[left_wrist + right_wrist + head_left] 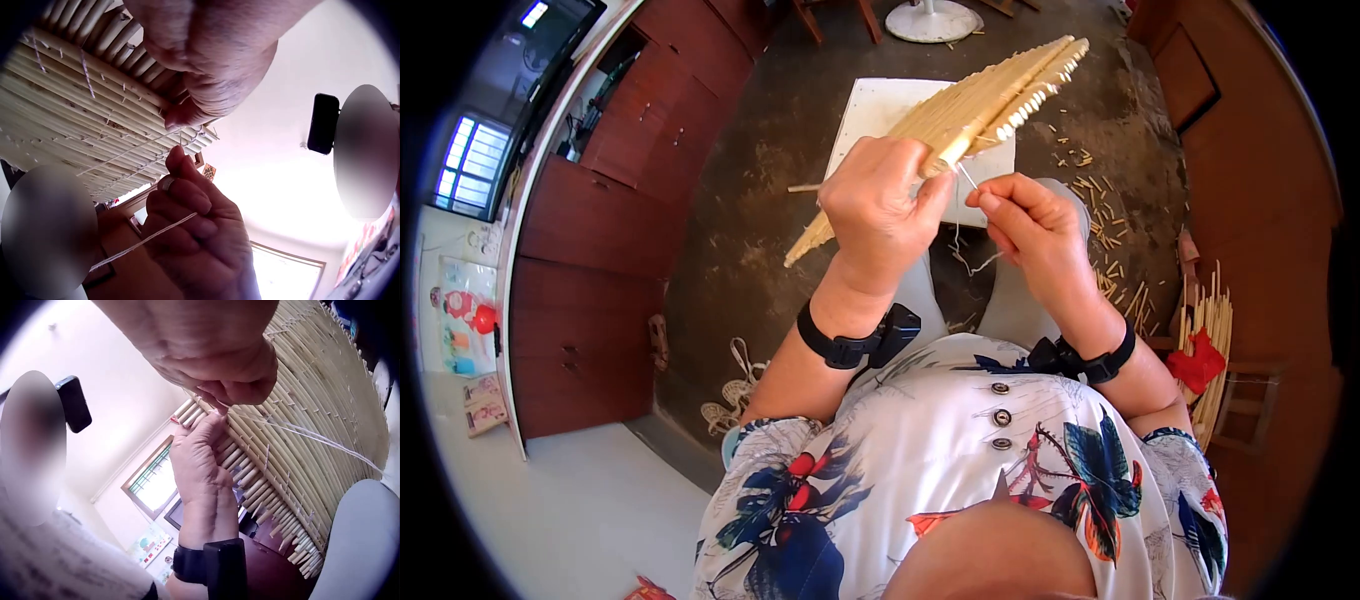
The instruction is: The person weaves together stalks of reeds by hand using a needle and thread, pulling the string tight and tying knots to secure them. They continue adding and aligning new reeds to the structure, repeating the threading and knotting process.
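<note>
With the left hand (878, 205) gripping the near edge of the pale woven mat of split bamboo sticks (990, 100) above the lap, the right hand (1032, 228) pinching the thin white thread (966, 176) should draw it taut — steadily, in line with the stitch — to avoid snapping it.

Bright daylight, fisheye edges dark, wrist views glary.

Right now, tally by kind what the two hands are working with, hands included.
Hands: 2, the left hand gripping the mat's edge and the right hand pinching the thread.
Woven reed mat: 1.
White thread: 1 strand, running from the mat through the right hand.
Total: 4.
</note>
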Motion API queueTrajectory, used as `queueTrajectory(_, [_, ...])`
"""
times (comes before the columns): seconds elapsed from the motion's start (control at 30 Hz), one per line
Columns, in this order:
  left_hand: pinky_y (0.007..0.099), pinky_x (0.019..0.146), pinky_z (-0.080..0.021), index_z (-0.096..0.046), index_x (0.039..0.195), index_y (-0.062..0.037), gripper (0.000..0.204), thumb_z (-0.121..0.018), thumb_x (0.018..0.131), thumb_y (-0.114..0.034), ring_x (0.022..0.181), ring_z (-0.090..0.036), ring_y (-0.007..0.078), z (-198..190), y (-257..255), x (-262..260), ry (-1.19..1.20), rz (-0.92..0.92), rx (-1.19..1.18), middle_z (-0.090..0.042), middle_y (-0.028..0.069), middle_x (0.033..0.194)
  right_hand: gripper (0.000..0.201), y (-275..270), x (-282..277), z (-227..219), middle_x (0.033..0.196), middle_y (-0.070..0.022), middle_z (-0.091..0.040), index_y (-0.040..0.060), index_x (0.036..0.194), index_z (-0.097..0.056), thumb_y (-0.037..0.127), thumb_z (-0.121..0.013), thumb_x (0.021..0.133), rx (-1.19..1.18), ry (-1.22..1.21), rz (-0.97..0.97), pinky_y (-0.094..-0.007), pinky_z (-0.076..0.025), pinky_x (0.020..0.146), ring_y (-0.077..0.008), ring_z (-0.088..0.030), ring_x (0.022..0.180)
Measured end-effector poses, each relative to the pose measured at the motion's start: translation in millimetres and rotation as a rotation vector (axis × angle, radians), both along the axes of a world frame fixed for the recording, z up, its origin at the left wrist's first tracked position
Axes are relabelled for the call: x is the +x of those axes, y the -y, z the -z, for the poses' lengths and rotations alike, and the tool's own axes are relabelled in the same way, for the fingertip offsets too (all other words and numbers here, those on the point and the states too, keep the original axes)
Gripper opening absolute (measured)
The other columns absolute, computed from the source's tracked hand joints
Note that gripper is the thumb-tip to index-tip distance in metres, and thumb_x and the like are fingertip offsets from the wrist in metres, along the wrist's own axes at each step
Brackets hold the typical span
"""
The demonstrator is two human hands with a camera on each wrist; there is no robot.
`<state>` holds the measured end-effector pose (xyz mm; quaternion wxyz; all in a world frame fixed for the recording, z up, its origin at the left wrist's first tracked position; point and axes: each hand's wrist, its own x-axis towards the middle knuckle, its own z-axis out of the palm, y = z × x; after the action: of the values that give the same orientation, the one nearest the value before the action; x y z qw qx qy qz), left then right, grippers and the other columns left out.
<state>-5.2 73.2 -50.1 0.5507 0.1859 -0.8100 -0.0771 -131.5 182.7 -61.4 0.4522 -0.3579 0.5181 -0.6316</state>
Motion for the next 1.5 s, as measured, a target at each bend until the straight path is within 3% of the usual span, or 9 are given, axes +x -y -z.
queueTrajectory(0.4, [0.0324,0.055,-0.046,-0.061,0.074,-0.0031,0.021,-0.077,0.059,-0.002,0.062,-0.058,0.0264,8.3,-11.1,-9.8,0.06,-0.005,0.016,-0.062,0.009,0.07,0.012,-7.3,1.0,22.5,0.068,0.0047,-0.054,0.0012,0.096,-0.065,0.01,-0.058,0.093,-0.08,0.124,0.108,-0.0162,-0.029,0.046,-0.001,-0.041,0.054])
queueTrajectory(0.47, [0.0352,0.05,-0.042,-0.054,0.069,-0.0074,0.028,-0.074,0.051,-0.002,0.059,-0.052,0.0268,10.5,-9.0,-10.5,0.029,0.011,-0.024,-0.053,0.0061,0.064,0.012,-6.8,-1.4,25.6,0.067,0.0048,-0.053,0.0011,0.096,-0.065,0.01,-0.058,0.093,-0.09,0.098,0.097,-0.0162,-0.029,0.046,-0.0009,-0.041,0.054])
queueTrajectory(0.6, [0.0354,0.05,-0.041,-0.054,0.069,-0.0075,0.027,-0.073,0.051,-0.001,0.058,-0.051,0.0264,11.7,-10.6,-10.5,-0.004,0.024,-0.029,-0.052,0.0058,0.063,0.011,-7.1,0.2,25.0,0.064,0.005,-0.05,0.0011,0.095,-0.065,0.009,-0.058,0.093,-0.094,0.036,0.11,-0.0165,-0.03,0.046,-0.0009,-0.041,0.054])
queueTrajectory(0.67, [0.0335,0.054,-0.045,-0.059,0.072,-0.0043,0.022,-0.076,0.058,-0.003,0.062,-0.057,0.0277,9.1,-15.5,-8.0,0.12,-0.003,-0.012,-0.06,0.0097,0.071,0.011,-9.5,-2.7,29.6,0.064,0.005,-0.051,0.0013,0.095,-0.065,0.008,-0.058,0.093,-0.079,0.035,0.109,-0.0166,-0.03,0.046,-0.0011,-0.041,0.054])
queueTrajectory(0.8, [0.0341,0.053,-0.044,-0.058,0.072,-0.0048,0.023,-0.074,0.055,-0.002,0.061,-0.056,0.0274,14.0,-21.3,-10.0,0.102,0.009,0.005,-0.06,0.0086,0.07,0.01,-12.1,-2.9,33.2,0.066,0.0047,-0.053,0.0015,0.095,-0.065,0.007,-0.057,0.093,-0.062,0.103,0.142,-0.0167,-0.03,0.047,-0.0019,-0.041,0.055])
queueTrajectory(0.9, [0.0342,0.053,-0.044,-0.058,0.073,-0.0051,0.025,-0.072,0.053,-0.001,0.061,-0.056,0.0265,17.5,-24.2,-13.0,0.09,0.007,-0.005,-0.059,0.0072,0.069,0.01,-13.9,-10.8,43.8,0.07,0.0042,-0.056,0.002,0.096,-0.065,0.006,-0.057,0.093,-0.152,0.138,0.059,-0.0167,-0.03,0.047,-0.0024,-0.041,0.055])
queueTrajectory(1.3, [0.0322,0.056,-0.046,-0.063,0.08,-0.004,0.031,-0.07,0.05,0.002,0.064,-0.06,0.0254,25.1,-22.7,-14.7,0.093,0.038,-0.009,-0.061,0.008,0.073,0.014,-24.5,-26.1,40.7,0.069,-0.0001,-0.055,0.0037,0.106,-0.061,0.009,-0.056,0.094,0.037,0.071,-0.047,-0.0163,-0.031,0.047,-0.0036,-0.043,0.056])
queueTrajectory(1.4, [0.0282,0.047,-0.037,-0.057,0.069,-0.0072,0.012,-0.063,0.059,-0.006,0.053,-0.048,0.0168,29.3,-23.8,-21.8,0.003,0.038,-0.101,-0.047,0.0013,0.059,0.013,-29.2,-24.1,44.0,0.069,0.0009,-0.055,0.004,0.105,-0.063,0.008,-0.056,0.094,0.048,0.102,0.005,-0.0162,-0.032,0.047,-0.0037,-0.044,0.056])
queueTrajectory(1.5, [0.031,0.054,-0.045,-0.063,0.079,-0.0026,0.029,-0.068,0.051,0.002,0.061,-0.058,0.022,26.4,-29.6,-17.8,0.118,0.083,-0.047,-0.06,0.0061,0.071,0.012,-30.5,-22.6,54.1,0.069,0.0015,-0.055,0.0036,0.102,-0.065,0.006,-0.057,0.093,-0.004,0.139,0.058,-0.016,-0.032,0.048,-0.0041,-0.045,0.056])
